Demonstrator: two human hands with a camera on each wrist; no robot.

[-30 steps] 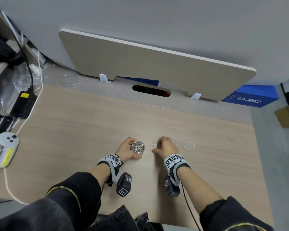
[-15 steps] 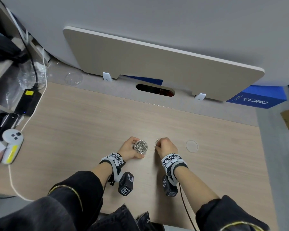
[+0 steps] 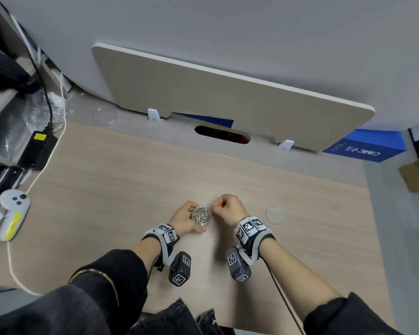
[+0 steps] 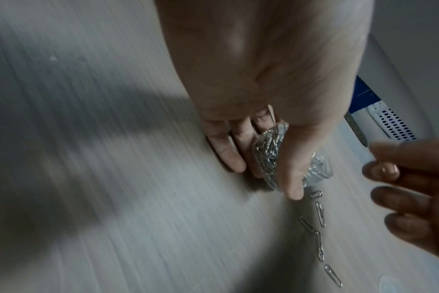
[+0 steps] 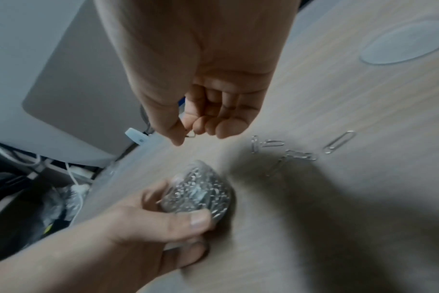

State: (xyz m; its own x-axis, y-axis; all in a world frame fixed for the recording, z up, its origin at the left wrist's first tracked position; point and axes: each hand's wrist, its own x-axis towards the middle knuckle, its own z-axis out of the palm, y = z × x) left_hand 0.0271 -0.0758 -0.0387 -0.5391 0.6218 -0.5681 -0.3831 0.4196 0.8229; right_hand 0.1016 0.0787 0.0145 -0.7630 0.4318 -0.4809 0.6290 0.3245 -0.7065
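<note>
A small clear round box of silver paper clips [image 3: 201,215] [image 4: 268,156] [image 5: 201,190] stands on the wooden desk [image 3: 131,184]. My left hand [image 3: 186,220] [image 5: 163,224] grips it from the left, thumb at its near side. Just to its right, my right hand [image 3: 228,209] [image 5: 188,130] is raised a little and pinches one paper clip [image 5: 191,135] between thumb and forefinger. Several loose paper clips [image 4: 318,224] [image 5: 288,152] lie on the desk under that hand, hidden from the head view.
The box's clear round lid [image 3: 274,214] [image 5: 404,43] lies flat to the right. At the desk's left edge lie a white controller [image 3: 12,213], a black power brick [image 3: 38,151] and cables. A beige panel [image 3: 228,97] stands at the back.
My right hand has lifted off the desk with one clip pinched and moved closer to the box. My left hand stays round the box.
</note>
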